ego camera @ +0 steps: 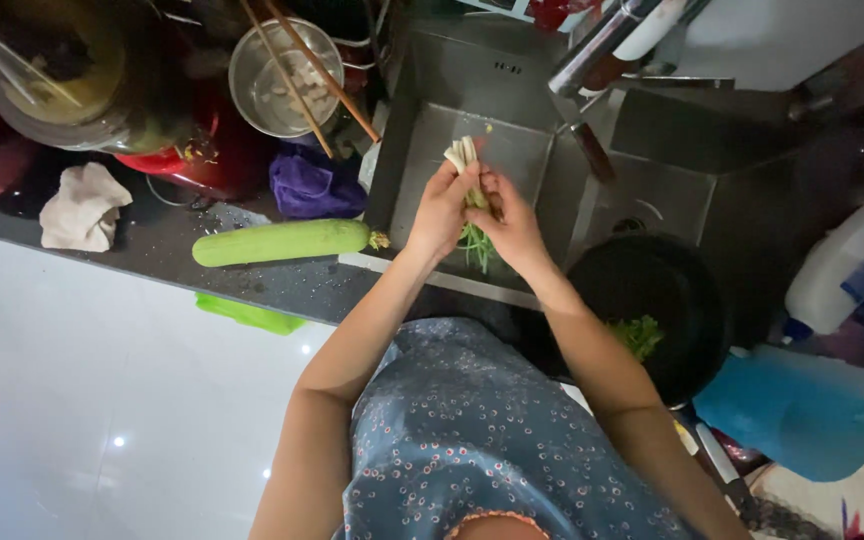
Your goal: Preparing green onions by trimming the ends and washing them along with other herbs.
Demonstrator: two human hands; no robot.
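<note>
A bunch of spring onions (470,200) sits over the steel sink (512,70), white ends up, green leaves hanging below. The left hand (440,212) and right hand (512,225) each keep a closed grip on it from either side. A long green gourd (282,242) lies on the dark counter (152,240) just left; a black pot (687,290) of greens stands right

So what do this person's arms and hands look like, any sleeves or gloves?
Both arms are bare from shoulder to fingertips: no sleeves, gloves, watch or bracelet visible. The left hand and right hand show no rings that can be made out. The garment is sleeveless, blue-grey with a small pale dotted print.
</note>
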